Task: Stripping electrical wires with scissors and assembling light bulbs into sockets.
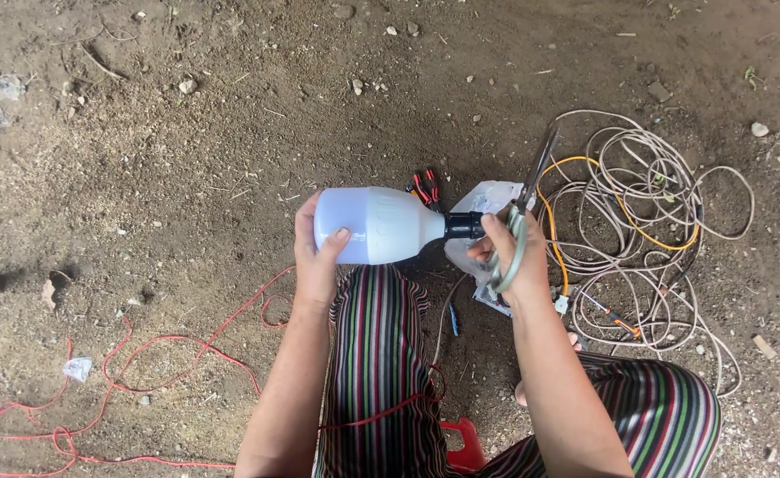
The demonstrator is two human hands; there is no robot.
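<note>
Large white bulb [376,225], black base; left hand [315,257] cradling; right hand [514,257] gripping base.

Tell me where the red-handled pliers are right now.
In the head view, the red-handled pliers lie on the dirt ground just above the neck of the white bulb, left of the coiled grey cable.

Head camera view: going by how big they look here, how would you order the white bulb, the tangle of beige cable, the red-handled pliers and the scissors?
1. Tangle of beige cable, by far the widest.
2. White bulb, held near the camera, so it may look oversized.
3. Scissors.
4. Red-handled pliers, partly hidden behind the bulb, so its true extent is unsure.
</note>
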